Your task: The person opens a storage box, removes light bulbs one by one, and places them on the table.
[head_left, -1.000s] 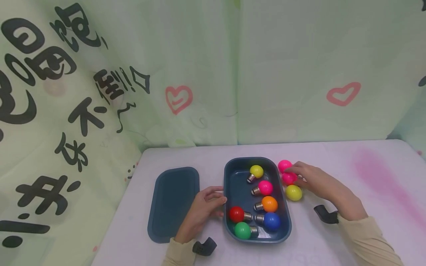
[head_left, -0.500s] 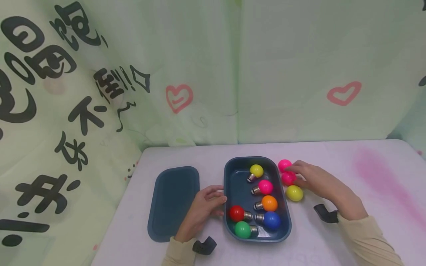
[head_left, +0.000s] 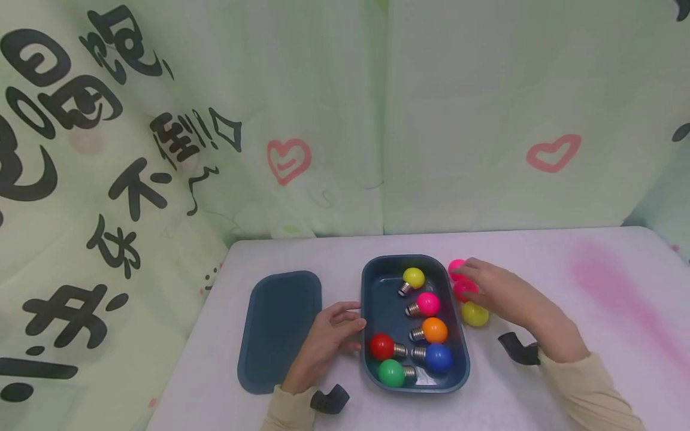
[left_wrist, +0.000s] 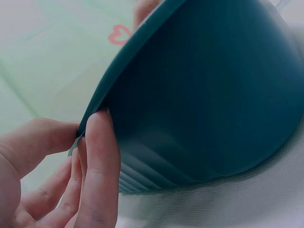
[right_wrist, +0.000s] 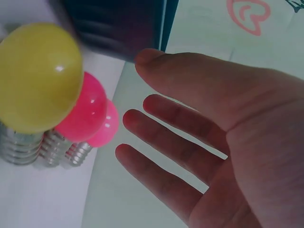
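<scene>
While left rim of tray (head_left: 385, 308) is pinched by left hand (head_left: 327, 336), right hand (head_left: 509, 296) is spread wide beside two pink bulbs (head_left: 462, 290) and yellow bulb (head_left: 475, 315), placed on counter (head_left: 544, 257) right of tray.

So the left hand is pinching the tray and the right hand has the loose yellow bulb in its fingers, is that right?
Not quite: the right hand holds nothing. The right wrist view shows its fingers spread, apart from the loose yellow bulb. The left hand is pinching the tray, as you said.
</scene>
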The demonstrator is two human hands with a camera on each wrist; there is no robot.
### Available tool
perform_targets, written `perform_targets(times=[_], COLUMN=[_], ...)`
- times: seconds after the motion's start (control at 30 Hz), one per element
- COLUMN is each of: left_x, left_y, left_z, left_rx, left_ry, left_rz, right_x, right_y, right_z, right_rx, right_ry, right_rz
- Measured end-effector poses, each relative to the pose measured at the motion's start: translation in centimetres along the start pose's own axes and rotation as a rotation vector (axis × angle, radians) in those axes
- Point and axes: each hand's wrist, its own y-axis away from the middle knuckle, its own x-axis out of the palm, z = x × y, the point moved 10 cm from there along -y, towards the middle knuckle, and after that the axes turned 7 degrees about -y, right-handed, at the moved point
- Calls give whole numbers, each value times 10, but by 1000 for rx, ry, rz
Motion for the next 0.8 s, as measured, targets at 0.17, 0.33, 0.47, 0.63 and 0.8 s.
perform_targets(times=[0.17, 0.33, 0.47, 0.63, 0.8], left_x=[0, 0, 0, 0, 0], left_y=[0, 0, 0, -1, -1], left_z=[-1, 0, -1, 0, 1], left_rx=[4, 7, 11, 10, 5], left_ry=[3, 4, 3, -6, -2], left_rz=[0, 4, 5, -1, -1], right_x=[0, 3, 3, 6, 14], right_y=[0, -1, -4, -7, -10], right_z=[14, 26, 39, 55, 63], right_rx=[-61, -68, -100, -145, -147], right_ry=[10, 6, 15, 23, 4], right_rz=[-26, -20, -24, -7, 23])
